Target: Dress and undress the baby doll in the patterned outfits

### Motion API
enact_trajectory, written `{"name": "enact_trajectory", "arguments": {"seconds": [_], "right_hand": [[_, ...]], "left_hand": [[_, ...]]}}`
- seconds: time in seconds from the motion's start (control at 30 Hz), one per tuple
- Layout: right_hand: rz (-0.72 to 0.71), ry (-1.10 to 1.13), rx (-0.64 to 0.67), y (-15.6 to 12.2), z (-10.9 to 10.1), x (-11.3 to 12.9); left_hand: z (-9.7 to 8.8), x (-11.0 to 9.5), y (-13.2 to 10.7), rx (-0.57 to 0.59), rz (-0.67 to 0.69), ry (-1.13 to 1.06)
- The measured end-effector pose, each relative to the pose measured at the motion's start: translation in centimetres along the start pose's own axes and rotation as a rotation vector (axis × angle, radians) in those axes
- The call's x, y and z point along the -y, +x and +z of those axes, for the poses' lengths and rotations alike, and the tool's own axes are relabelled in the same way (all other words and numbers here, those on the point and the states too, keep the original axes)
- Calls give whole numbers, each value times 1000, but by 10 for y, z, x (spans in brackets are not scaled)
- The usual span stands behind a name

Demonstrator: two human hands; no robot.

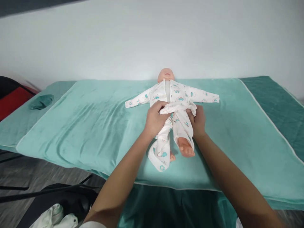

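A baby doll (166,74) lies on its back, head toward the wall, both sleeves spread wide. It wears a white printed jacket (179,91) and white printed pants (184,123). My left hand (155,118) pinches the bunched cloth at one side of the pants' waist, thumb and fingers closed. On the other side, my right hand (199,121) grips the waist, its fingers partly hidden under the fabric. One bare doll foot (186,148) sticks out of a pant leg. The other foot (172,156) shows only partly beside its loose, trailing leg cuff.
The doll rests on a padded table with a light green cover (95,126); a face hole (42,102) is at its left end. White wall (152,38) stands behind. Below left, rolled white cloths (55,217) lie on a black seat (71,198).
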State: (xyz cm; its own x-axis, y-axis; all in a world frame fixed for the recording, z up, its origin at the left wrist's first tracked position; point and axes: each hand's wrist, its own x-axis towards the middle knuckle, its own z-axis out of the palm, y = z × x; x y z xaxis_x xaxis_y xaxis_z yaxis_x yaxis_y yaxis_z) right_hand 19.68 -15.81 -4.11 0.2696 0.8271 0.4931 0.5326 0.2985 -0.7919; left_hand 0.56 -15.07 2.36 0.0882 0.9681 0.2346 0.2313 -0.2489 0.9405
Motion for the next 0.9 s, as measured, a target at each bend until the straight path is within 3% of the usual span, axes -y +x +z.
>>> {"name": "enact_trajectory", "arguments": {"seconds": [0.2,0.4,0.6,0.7,0.83,0.9], "right_hand": [[-212,-105,59,9,-5,-8],[-485,-221,159,32,-2,-29],[-600,-40,188,15,-5,6],[-524,26,476,19,-12,37],[-233,-67,916,44,-9,75],[-147,-81,1047,54,-2,85]], "left_hand": [[-1,24,-6,-16,-109,-170],[-8,54,-13,-40,-160,-586],[-15,63,-11,8,-67,-742],[-15,65,-11,69,-53,-789],[-11,67,-12,82,-45,-800],[-10,68,-13,70,-53,-786]]}}
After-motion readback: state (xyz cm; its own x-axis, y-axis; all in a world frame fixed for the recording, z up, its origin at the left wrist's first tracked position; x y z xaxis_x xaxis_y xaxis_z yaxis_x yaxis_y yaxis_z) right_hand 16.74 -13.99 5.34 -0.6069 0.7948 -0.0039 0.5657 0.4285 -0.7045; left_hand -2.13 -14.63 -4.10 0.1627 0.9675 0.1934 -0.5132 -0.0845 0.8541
